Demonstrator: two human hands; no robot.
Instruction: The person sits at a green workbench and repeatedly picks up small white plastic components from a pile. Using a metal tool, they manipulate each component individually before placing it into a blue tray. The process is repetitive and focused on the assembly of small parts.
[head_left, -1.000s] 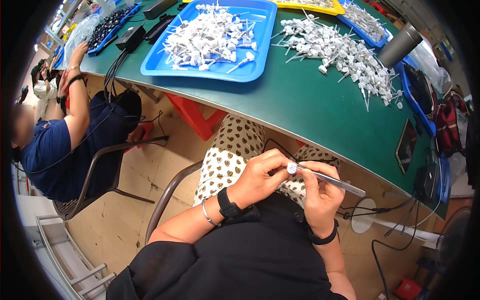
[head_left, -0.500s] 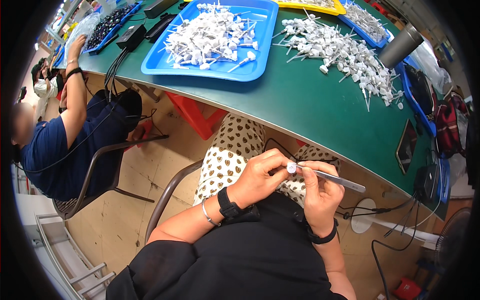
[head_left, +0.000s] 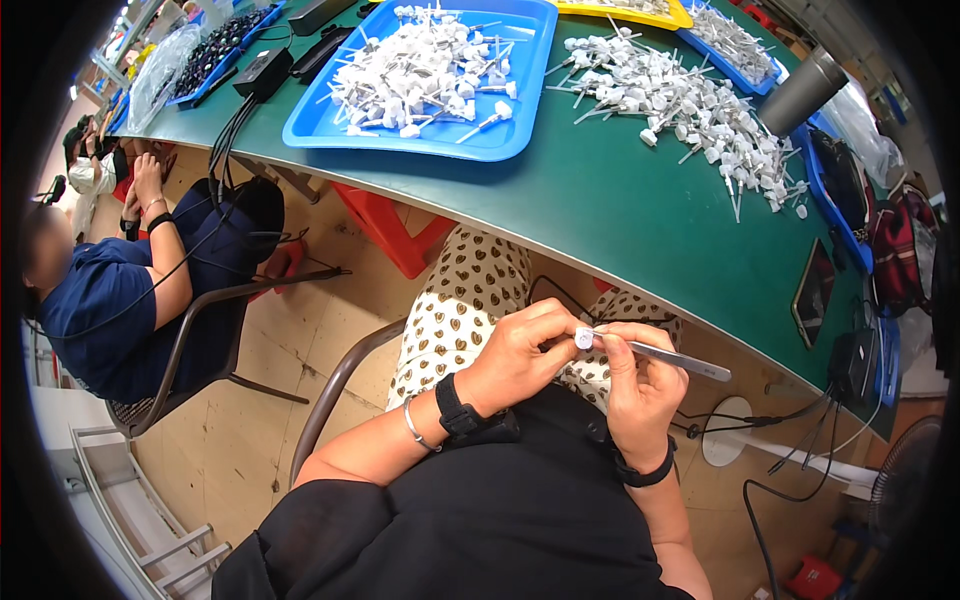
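I held both hands low over my lap, below the near edge of the green table. My left hand was curled shut, its fingertips pinching a small white cap at about the level of my knees. My right hand was closed around metal tweezers, thumb and forefinger squeezing the shaft near its working end. The tweezers lay almost level, their long axis running from my right toward my left with a slight rise: the tip pointed left and touched the cap, while the blunt back end stuck out to the right, past my knuckles and a little lower. The cap sat between the two hands, right at the tweezer tip; I could not tell which way its opening faced, because my fingers covered most of it. I wore a black watch and a thin bangle on my left wrist, and a black band on the right. On the table, well apart from my hands, a blue tray held a heap of white parts, and a loose pile of the same parts lay just to its right. A grey cup stood beyond that pile. To my left another person in a blue top sat on a chair at the same table.
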